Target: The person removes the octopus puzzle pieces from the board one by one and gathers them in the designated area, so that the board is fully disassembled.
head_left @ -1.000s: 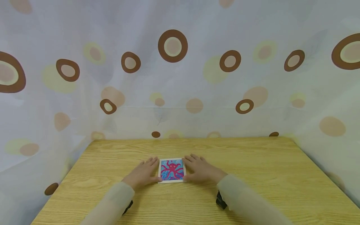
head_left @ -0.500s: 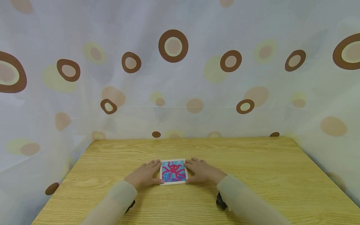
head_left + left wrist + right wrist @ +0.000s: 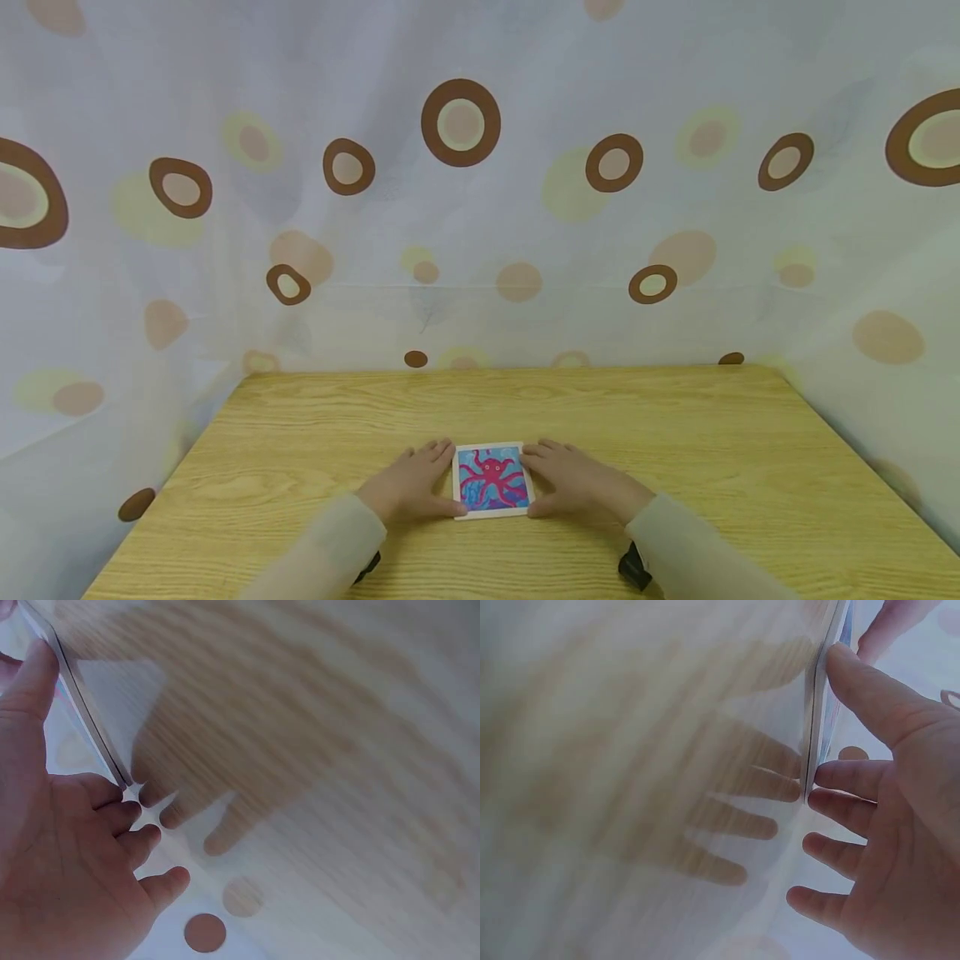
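A small square octopus picture [image 3: 491, 483] in a white frame lies flat on the wooden table [image 3: 697, 450], pink on blue and purple. Along its left side is my left hand [image 3: 412, 483], thumb at the near corner and fingertips at the far one. My right hand [image 3: 581, 483] mirrors this on the right side. Seen from the left wrist, the thumb [image 3: 34, 682] lies against the frame's thin edge [image 3: 90, 712], while the smaller fingers stick out past it. The right wrist view shows the other edge [image 3: 819, 705] touched by the right thumb [image 3: 870, 694] and index fingertip.
A pale curtain [image 3: 525, 208] with brown and yellow circles closes off the back and both sides of the table. Dark straps [image 3: 633, 567] show under the sleeve cuffs. The glossy tabletop reflects both hands in the wrist views.
Both hands and the octopus picture between them have slid to the right and nearer to me across the table. The hands keep their places at its two sides.
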The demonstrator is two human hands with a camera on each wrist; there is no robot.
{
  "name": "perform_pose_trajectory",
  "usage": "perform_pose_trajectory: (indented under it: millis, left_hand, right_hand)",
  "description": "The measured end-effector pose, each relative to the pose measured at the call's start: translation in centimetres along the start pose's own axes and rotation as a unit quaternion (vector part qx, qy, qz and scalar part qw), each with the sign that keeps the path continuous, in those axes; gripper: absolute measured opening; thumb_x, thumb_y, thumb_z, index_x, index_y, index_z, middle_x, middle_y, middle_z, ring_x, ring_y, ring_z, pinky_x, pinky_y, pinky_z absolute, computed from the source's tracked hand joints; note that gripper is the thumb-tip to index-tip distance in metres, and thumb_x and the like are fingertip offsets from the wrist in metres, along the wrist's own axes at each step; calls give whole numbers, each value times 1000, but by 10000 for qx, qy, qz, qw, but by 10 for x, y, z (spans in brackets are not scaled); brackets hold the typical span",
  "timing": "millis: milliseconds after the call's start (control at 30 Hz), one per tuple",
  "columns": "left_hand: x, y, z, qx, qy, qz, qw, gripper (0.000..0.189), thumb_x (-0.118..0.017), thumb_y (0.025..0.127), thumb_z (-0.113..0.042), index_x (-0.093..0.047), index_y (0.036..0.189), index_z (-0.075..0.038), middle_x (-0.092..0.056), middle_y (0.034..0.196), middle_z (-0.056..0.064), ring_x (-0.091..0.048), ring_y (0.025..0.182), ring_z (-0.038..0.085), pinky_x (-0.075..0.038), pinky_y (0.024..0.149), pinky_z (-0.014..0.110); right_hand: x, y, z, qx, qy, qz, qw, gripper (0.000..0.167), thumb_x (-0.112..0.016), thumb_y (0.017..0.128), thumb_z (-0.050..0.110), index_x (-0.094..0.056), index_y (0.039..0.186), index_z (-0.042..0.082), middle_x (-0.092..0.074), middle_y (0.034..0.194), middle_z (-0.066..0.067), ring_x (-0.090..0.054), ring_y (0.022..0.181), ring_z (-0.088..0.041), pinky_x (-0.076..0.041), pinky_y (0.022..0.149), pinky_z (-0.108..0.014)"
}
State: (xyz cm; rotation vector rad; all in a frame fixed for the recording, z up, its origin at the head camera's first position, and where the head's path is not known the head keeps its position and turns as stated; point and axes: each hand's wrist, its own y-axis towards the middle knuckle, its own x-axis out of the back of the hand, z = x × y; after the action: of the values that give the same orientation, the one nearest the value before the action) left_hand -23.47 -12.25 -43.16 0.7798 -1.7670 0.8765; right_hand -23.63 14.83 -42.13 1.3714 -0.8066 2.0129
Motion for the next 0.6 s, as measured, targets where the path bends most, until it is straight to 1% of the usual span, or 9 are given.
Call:
perform_pose_trajectory:
  millis: [167,367,467,600]
  left_hand:
    - [-1,-2,-14,-213,80,138,9996,99,-54,79,-66,-23,145,0,-21,149,15,-17,136,32,-17,106,53]
    - [-5,-10,-32,-199,129,206,9995,101,-54,77,-68,-22,146,-2,-20,150,12,-16,136,28,-17,107,48]
    - [-7,-14,-39,-218,139,246,9994,102,-55,76,-69,-21,146,-3,-19,150,10,-15,137,27,-16,107,47]
    - [-8,-19,-45,-239,70,331,9991,102,-56,76,-68,-20,146,-4,-17,151,10,-14,137,26,-14,108,47]
  right_hand:
    - [-4,-20,1,144,-67,-106,9998,75,-61,83,51,-43,136,0,-37,140,-15,-29,129,-37,-26,101,-54]
    - [-7,-41,5,274,-206,-223,9992,76,-61,82,53,-46,133,-1,-41,137,-16,-33,126,-38,-31,97,-56]
    - [-9,-50,8,260,-250,-238,9991,76,-61,81,54,-47,132,-1,-42,136,-16,-34,125,-38,-32,97,-56]
    - [-13,-59,11,317,-342,-388,9982,77,-61,80,56,-48,130,-1,-44,134,-16,-36,124,-38,-33,96,-55]
